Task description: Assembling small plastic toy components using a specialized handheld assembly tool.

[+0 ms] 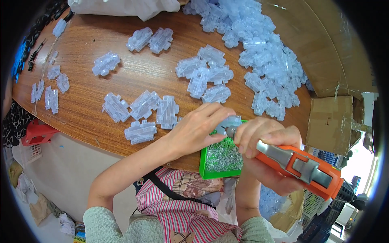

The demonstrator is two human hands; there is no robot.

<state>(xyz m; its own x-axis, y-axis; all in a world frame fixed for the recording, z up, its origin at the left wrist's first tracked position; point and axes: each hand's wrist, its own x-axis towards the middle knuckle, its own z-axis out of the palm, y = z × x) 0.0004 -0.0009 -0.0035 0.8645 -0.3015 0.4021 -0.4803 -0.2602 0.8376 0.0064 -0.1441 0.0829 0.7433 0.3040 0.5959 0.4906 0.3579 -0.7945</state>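
My right hand [265,150] is wrapped round an orange electric screwdriver [302,166] with a grey metal lever. Its tip points left, at a clear plastic part [231,121] pinched in my left hand [202,127]. Whether the tip touches the part is hard to tell. Both hands are above a green tray [204,172] filled with small silver screws [225,156]. Just beyond my left hand lies a cluster of similar clear plastic parts [198,81]. More clear parts [167,112] rest on the wooden table beside my left wrist.
A big heap of clear parts [267,60] covers the table's far right, beside a cardboard box [328,117]. A white plastic bag [125,7] lies at the far edge. Black pieces [36,54] line the far left. A red stool [38,133] stands on the floor at left.
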